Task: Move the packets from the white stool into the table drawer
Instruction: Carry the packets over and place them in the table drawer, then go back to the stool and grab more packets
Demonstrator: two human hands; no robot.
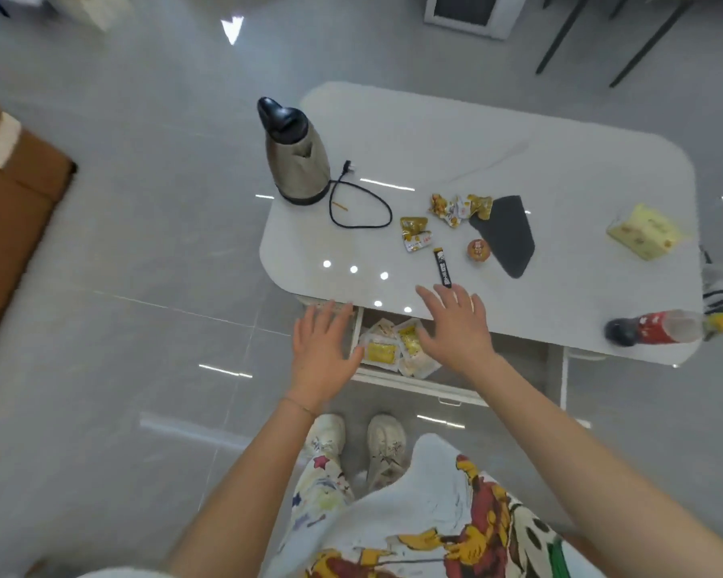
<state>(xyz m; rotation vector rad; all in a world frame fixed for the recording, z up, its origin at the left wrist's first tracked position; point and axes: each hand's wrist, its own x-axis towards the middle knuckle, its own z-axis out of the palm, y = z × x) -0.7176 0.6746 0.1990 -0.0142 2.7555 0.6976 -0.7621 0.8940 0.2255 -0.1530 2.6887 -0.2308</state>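
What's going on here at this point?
A person stands at a white table with its drawer pulled open. Several packets lie at the drawer's left end. Both hands hover open over it, the left hand at the drawer's left edge, the right hand just right of the packets; neither holds anything. A kettle, snack wrappers and a bottle sit on the tabletop. No stool is in view.

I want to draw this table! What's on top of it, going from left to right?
On top: kettle → black cord → small yellow snack packet → black sachet stick → dark grey mat → big yellow pack.
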